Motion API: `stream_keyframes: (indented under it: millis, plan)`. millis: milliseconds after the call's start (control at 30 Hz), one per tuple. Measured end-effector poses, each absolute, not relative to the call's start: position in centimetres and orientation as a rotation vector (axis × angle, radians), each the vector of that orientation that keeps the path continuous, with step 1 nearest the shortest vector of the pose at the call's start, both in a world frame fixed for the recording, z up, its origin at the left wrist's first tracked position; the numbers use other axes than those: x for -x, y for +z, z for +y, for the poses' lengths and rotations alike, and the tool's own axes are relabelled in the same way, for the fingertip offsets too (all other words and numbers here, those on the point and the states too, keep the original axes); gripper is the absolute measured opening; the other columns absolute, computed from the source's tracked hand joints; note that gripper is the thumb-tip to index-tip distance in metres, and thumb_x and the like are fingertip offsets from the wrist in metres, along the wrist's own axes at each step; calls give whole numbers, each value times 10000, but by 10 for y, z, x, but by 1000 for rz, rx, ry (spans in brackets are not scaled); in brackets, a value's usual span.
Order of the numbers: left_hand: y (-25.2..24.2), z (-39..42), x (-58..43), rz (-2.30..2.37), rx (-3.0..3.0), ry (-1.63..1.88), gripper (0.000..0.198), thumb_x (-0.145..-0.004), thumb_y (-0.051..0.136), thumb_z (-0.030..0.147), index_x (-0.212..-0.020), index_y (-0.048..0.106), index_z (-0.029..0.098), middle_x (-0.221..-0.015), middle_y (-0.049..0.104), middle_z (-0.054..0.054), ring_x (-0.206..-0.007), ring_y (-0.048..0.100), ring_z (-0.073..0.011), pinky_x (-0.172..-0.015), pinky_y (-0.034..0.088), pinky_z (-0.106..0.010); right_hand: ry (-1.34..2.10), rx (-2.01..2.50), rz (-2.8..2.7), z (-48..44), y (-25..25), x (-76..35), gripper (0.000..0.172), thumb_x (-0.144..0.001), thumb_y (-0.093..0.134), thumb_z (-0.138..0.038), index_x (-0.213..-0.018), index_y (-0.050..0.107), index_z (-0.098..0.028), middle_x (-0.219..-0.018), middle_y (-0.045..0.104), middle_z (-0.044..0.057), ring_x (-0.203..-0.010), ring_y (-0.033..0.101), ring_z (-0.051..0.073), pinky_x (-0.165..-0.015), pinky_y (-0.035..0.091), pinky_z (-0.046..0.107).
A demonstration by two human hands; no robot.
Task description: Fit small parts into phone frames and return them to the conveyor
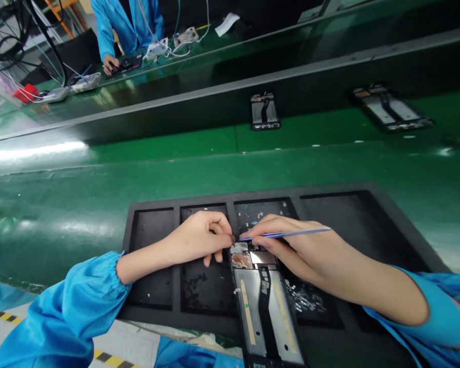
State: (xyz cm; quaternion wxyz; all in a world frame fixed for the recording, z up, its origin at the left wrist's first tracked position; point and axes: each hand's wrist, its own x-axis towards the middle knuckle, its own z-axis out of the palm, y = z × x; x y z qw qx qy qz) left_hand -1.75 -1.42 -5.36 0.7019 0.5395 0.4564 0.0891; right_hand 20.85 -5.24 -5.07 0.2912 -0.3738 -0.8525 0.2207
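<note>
An opened smartphone [270,306] lies lengthwise over the black tray, its inside facing up, with a dark ribbon cable [266,312] down the middle and a coppery patch near its top. At the phone's top left corner is my left hand [205,237], thumb and forefinger pinched together; whatever they hold is too small to make out. My right hand [295,250] grips slim purple-blue tweezers [291,233], their tip pointing left over the phone's top edge, close to my left fingertips. The tip's contact is hidden.
The black compartmented tray [176,255] holds small loose parts, including shiny bits [304,299] right of the phone. Two more opened phones, one in the middle [264,112] and one at right [393,110], lie on the green bench. Across it sits a person in blue [128,25], near cables.
</note>
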Motion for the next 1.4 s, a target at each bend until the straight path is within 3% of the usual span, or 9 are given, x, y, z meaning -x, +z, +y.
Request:
stream_keyframes:
  millis: [400,600,867,1033,1400]
  plan:
    - [-41,-18,12,1086,-1245,211,147,-680,635,228,-790,549,183,-699,601,49,-419,564,-78,-267,334,-124,754,983,-2239,-45,-50,-207,284,-1065,347,-270,-989,611,-200,-947,736,54,-849,727,207,-737,551,336]
    - [-43,-16,13,1070,-1254,227,138,-712,600,290,-787,551,185,-617,561,64,-418,577,-99,-264,344,-135,803,947,-2268,-42,-46,-206,315,-1063,342,-281,-914,604,-189,-987,723,94,-881,694,231,-780,544,377]
    - [-48,-22,13,1168,-1283,260,126,-675,599,201,-796,581,172,-560,575,75,-352,493,-68,-272,311,-128,777,967,-2218,-43,-49,-207,267,-1058,371,-283,-930,588,-193,-988,726,95,-917,696,236,-819,548,382]
    - [-44,-28,9,1233,-1307,285,100,-689,568,171,-789,568,173,-489,543,96,-291,390,-34,-296,286,-114,719,933,-2231,-43,-51,-206,292,-1070,353,-282,-944,596,-183,-991,714,98,-890,690,225,-784,540,362]
    - [-46,-31,10,1277,-1352,311,122,-664,582,184,-783,555,171,-524,561,88,-303,402,-26,-318,299,-114,645,912,-2282,-42,-56,-206,311,-1063,355,-253,-926,624,-179,-941,700,86,-808,664,214,-713,509,346]
